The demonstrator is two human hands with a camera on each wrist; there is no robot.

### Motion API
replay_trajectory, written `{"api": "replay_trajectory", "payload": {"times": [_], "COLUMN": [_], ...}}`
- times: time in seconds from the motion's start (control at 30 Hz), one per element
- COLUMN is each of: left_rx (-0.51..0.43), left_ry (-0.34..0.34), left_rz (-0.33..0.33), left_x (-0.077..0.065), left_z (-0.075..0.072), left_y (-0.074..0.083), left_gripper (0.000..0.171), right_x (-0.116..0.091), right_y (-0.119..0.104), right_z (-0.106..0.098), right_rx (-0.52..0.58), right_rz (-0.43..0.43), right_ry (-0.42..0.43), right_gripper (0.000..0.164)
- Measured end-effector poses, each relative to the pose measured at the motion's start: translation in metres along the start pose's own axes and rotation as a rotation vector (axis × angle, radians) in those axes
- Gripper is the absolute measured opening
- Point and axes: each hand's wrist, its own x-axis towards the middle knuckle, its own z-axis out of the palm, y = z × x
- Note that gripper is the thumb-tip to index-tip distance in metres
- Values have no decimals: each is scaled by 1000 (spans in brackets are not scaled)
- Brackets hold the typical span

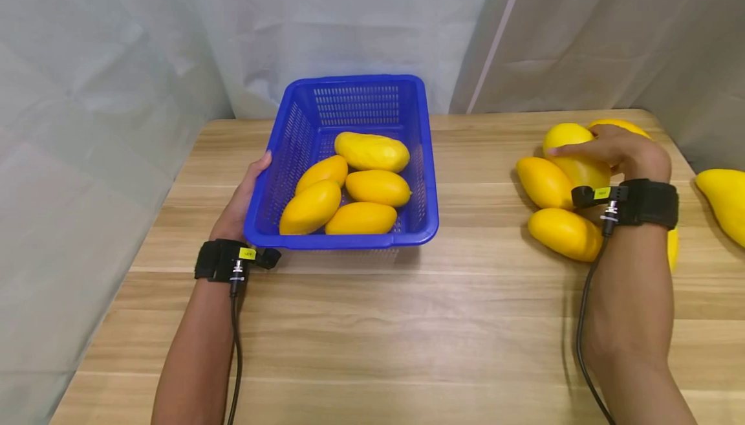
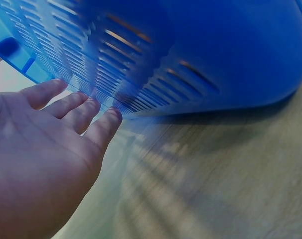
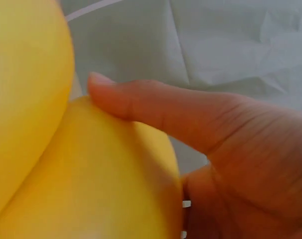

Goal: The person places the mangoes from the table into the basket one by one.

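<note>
A blue plastic basket (image 1: 429,198) with slotted walls holds several yellow mangoes (image 1: 372,152). At its left side is my left hand (image 1: 235,208); in the left wrist view, the extended fingers (image 2: 103,130) touch the slotted wall. On the right of the table, my right hand (image 1: 631,150) holds a mango (image 1: 584,171) in a group of mangoes. Its thumb (image 3: 156,102) lies over the top of that mango in the right wrist view, while the other fingers are mostly hidden behind it. A neighbouring mango (image 3: 26,89) presses close on the left.
Two mangoes (image 1: 544,182) (image 1: 564,234) lie just left of the right wrist, and another mango (image 1: 727,205) sits at the far right edge. A wooden table (image 1: 407,334) carries everything. Grey sheeting (image 1: 361,17) hangs behind it. A cable (image 1: 584,321) trails from each wrist strap.
</note>
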Motion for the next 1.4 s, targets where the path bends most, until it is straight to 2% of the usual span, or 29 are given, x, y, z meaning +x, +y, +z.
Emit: {"api": "replay_trajectory", "payload": {"times": [0.1,0.2,0.37,0.6,0.9,1.03,1.2,1.4], "left_rx": [1,-11,-25,-37,-35,-47,-74,-74], "left_ry": [-5,-6,2,5,10,0,-21,-29], "left_rz": [-1,-3,-4,-6,-13,-15,-11,4], "left_x": [1,1,1,0,0,0,1,1], "left_z": [0,-1,-1,-1,-2,-1,-1,-1], "left_y": [0,0,-1,-1,-2,-1,0,0], "left_gripper": [66,66,66,67,66,66,67,66], "right_x": [-2,-2,4,3,2,3,2,1], "right_y": [0,-2,-6,-16,-16,-17,-21,-28], "right_z": [-2,-3,-1,2,4,2,1,2], "right_rx": [74,118,158,271,280,306,337,327], "right_rz": [-1,-38,-105,-117,-96,-97,-136,-187], "right_ry": [14,35,97,132,219,253,264,276], "right_gripper": [127,123,106,110,107,100,87,83]}}
